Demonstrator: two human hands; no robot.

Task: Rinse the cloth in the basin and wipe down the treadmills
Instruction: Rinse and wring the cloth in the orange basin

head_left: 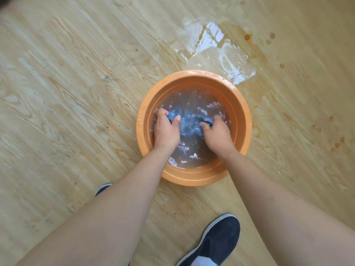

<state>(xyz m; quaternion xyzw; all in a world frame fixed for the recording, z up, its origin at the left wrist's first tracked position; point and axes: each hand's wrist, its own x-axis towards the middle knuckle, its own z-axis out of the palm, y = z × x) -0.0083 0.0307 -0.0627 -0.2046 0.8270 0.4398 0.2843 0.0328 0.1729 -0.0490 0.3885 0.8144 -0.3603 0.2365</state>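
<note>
An orange round basin stands on the wooden floor, filled with rippling water. A blue cloth lies under the water in its middle. My left hand grips the cloth's left end with curled fingers and thumb. My right hand grips the right end, its fingers curled round a dark fold. Both hands are partly in the water. No treadmill is in view.
A puddle of spilled water spreads on the floor beyond the basin, with small drops to the right. My right shoe is near the bottom edge, and my left shoe peeks out behind my left forearm.
</note>
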